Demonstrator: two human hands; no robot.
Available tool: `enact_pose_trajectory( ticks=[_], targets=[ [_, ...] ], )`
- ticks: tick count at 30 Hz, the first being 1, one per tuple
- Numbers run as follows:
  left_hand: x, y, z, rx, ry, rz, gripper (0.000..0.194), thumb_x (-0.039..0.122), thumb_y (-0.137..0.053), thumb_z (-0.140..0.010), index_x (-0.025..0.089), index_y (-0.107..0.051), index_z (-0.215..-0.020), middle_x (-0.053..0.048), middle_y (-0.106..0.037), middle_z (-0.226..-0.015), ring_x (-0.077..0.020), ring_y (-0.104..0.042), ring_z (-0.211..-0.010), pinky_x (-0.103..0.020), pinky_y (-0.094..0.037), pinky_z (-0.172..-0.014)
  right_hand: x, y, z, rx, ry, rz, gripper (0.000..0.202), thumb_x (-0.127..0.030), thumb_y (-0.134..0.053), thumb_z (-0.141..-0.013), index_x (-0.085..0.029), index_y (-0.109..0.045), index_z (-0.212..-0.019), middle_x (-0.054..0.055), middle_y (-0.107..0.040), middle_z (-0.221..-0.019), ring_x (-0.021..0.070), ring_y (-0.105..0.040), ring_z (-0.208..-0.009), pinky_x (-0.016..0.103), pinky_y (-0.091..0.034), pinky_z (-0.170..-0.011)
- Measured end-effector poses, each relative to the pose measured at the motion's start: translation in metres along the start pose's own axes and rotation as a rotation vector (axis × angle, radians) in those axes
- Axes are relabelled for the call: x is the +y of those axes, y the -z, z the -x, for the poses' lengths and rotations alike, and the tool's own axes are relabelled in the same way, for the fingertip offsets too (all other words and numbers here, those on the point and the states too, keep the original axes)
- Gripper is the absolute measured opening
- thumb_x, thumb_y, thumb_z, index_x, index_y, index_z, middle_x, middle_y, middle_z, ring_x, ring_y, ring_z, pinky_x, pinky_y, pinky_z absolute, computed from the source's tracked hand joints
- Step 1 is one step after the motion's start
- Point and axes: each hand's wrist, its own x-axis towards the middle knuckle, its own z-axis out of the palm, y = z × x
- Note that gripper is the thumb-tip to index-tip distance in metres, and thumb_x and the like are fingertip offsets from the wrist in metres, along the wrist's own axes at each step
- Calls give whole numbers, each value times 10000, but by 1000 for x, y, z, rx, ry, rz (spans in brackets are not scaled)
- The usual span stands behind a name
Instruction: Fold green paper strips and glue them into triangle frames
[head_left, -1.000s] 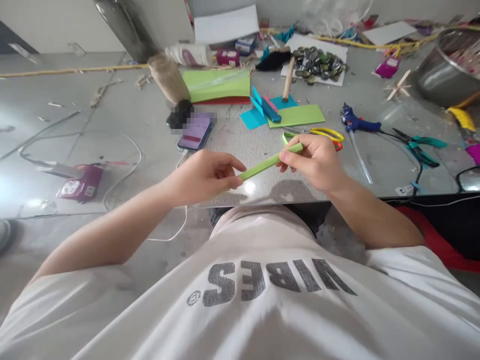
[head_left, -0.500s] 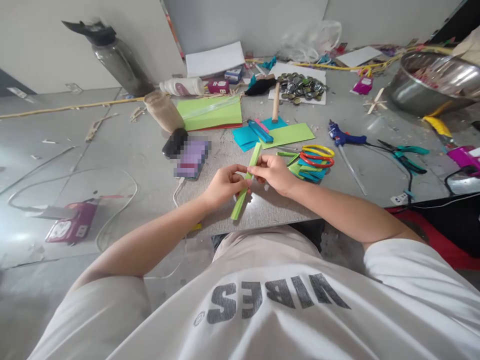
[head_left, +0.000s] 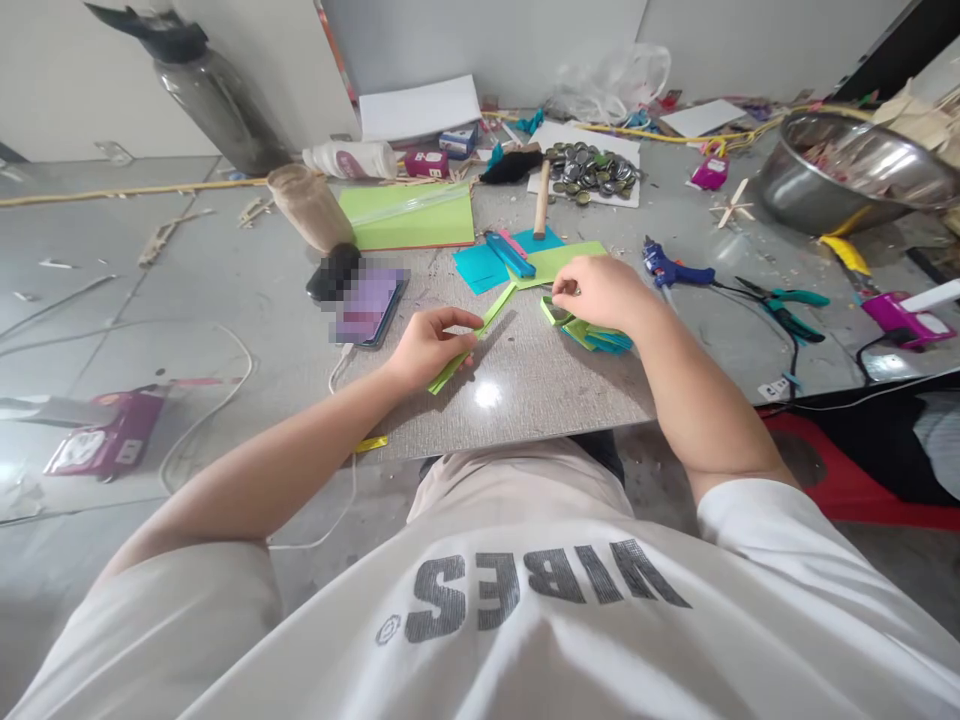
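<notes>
My left hand (head_left: 435, 345) pinches a folded light-green paper strip (head_left: 495, 312) between thumb and fingers, just above the table. The strip slants away from me, its far tip near a green paper sheet (head_left: 577, 258). Over a small pile of cut green and blue paper pieces (head_left: 600, 335) is my right hand (head_left: 600, 290), its fingers curled together. What those fingers hold, if anything, is hidden. The scissors' coloured handles are out of sight behind this hand and wrist. A blue cutter knife (head_left: 510, 255) rests on blue paper (head_left: 476, 268) beyond the strip.
A phone (head_left: 371, 305) with a cable lies left of my hands, near a brown bottle (head_left: 311, 210). To the right are a blue glue gun (head_left: 675, 265), teal-handled pliers (head_left: 787, 297) and a metal bowl (head_left: 795, 180). Bottle caps (head_left: 592, 172) are heaped at the back.
My right hand has let go of the green strip and moved right, over the paper pieces and scissors. My left hand keeps the strip and has shifted slightly left.
</notes>
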Motion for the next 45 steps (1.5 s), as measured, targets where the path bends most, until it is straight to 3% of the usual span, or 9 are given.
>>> enact_pose_trajectory(
  ticks=[4,8,12,20,24,32,35,41,45],
  targets=[
    [-3,-5,3,56,38,-67,277,280,-951,-742,234,-854,-998,-17,-744,-592,-235,-759,-534,-302,-598,-518,-12,-6,0,-199,-8,71,182,-260,-878,-986,-244,-873,-805,67,-834,-835,219,-645,-762,402,-411,-755],
    [-3,-11,6,175,-42,-232,182,215,-865,-774,235,-818,-949,-1,-773,-691,-199,-747,-566,-291,-570,-573,-46,-18,9,-266,104,142,98,-269,-895,-1018,-209,-849,-955,88,-869,-1000,245,-703,-906,404,-411,-871],
    [0,-18,10,274,-174,-328,294,154,-813,-763,228,-821,-1047,26,-796,-836,-145,-700,-612,-284,-555,-642,-67,-34,19,-203,259,187,92,-225,-798,-1058,-201,-822,-972,93,-851,-961,291,-720,-1019,448,-389,-1000],
    [-4,-33,5,328,-181,-265,240,66,-779,-780,242,-766,-943,77,-653,-669,-155,-671,-652,-292,-577,-711,-86,-69,35,215,258,199,289,-296,-602,-1211,-258,-868,-1105,126,-911,-1123,365,-688,-1212,575,-330,-1163],
    [-7,-39,3,385,-246,-179,238,78,-786,-808,246,-757,-975,71,-694,-729,-135,-679,-664,-269,-600,-708,-100,-78,41,196,238,249,352,-132,-541,-1162,-217,-881,-1178,152,-894,-1102,373,-686,-1214,589,-296,-1187],
    [-8,-39,-5,437,-242,-2,211,64,-822,-864,198,-824,-1027,40,-739,-779,-133,-716,-732,-247,-606,-716,-108,-78,45,173,241,284,476,-151,-455,-1231,-181,-846,-1502,181,-888,-1164,398,-659,-1241,520,-269,-1026],
    [-10,-37,-6,404,-228,73,84,135,-805,-979,202,-802,-929,-13,-815,-870,-148,-776,-815,-262,-654,-787,-108,-76,46,189,240,297,427,-162,-491,-1215,-193,-857,-1433,173,-874,-1161,402,-644,-1224,512,-260,-1007],
    [-12,-32,-6,428,-261,9,270,325,-996,-976,214,-774,-870,-24,-839,-863,-157,-761,-780,-263,-633,-713,-111,-72,49,182,270,286,303,-205,-559,-1165,-198,-852,-1239,163,-852,-1127,412,-637,-1222,517,-258,-1014],
    [-10,-31,-5,418,-260,-1,255,229,-1009,-936,203,-776,-838,-24,-842,-846,-148,-760,-741,-270,-635,-707,-111,-69,50,153,265,257,257,-201,-613,-1083,-195,-838,-1208,164,-830,-1117,422,-619,-1221,523,-263,-1017]
  ],
)
